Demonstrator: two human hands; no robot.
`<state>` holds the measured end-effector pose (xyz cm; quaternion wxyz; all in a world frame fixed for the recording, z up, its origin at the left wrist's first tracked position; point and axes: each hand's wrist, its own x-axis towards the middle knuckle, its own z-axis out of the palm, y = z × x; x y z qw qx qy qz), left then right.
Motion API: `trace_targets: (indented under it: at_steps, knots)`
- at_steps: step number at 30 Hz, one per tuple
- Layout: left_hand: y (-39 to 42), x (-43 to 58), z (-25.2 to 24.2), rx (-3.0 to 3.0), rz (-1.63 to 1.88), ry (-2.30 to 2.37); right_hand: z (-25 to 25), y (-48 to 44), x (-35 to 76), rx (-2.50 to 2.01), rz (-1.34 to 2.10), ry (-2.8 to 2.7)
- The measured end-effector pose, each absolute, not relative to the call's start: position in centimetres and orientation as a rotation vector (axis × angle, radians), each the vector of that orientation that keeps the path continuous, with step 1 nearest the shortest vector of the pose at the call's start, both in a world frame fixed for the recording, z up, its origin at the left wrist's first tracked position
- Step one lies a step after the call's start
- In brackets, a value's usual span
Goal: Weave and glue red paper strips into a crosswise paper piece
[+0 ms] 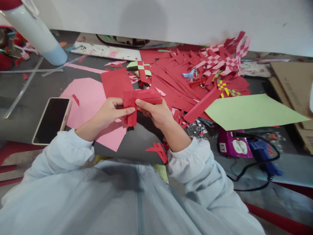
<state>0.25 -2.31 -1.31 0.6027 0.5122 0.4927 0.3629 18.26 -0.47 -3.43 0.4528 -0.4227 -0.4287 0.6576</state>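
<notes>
Both my hands hold a small bundle of folded red paper strips (137, 98) crossed over one another, just above the dark table (39, 94). My left hand (111, 111) pinches the bundle from the left, with fingers stretched along its lower part. My right hand (154, 111) grips it from the right, thumb on top. A pink paper sheet (90, 98) lies under my left hand. A large heap of red strips (181, 75) lies beyond my hands.
A phone (52, 120) lies face up at the left. A green sheet (249, 111) lies at the right over a purple power strip (232, 145) and blue glue gun (262, 151). Woven pink-and-red pieces (225, 55) top the heap. A white cylinder (36, 31) stands far left; cardboard (293, 81) far right.
</notes>
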Motion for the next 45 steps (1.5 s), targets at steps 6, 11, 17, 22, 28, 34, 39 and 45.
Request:
trace_targets:
  at_steps: [6, 11, 17, 22, 28, 34, 39, 45]
  knots:
    - [-2.53, 0.33, -1.21, 1.160, 0.844, 1.175, -3.76, -0.39, 18.39, -1.058, 1.577, -1.104]
    - [-2.08, 0.06, -1.46, 1.234, 0.905, 1.150, -3.74, -0.25, 18.56, -1.072, 1.522, -1.203]
    - [-2.43, 0.25, -1.14, 1.127, 1.062, 1.198, -3.67, -0.09, 18.73, -1.044, 1.539, -1.224]
    - [-2.36, 0.29, -1.17, 1.116, 1.080, 1.177, -3.89, 0.11, 18.82, -1.113, 1.572, -1.262]
    - [-2.19, 0.20, -1.14, 1.172, 1.065, 1.186, -3.91, -0.10, 18.92, -1.087, 1.502, -1.305]
    - [-2.25, 0.18, -0.86, 1.268, 1.046, 1.253, -4.07, -0.15, 18.90, -1.151, 1.445, -1.343]
    - [-2.15, 0.08, -1.07, 1.299, 1.025, 1.264, -4.22, -0.09, 18.85, -1.039, 1.468, -1.339]
    - [-2.10, 0.26, -1.44, 1.183, 1.070, 1.217, -3.84, -0.09, 18.72, -1.006, 1.464, -1.223]
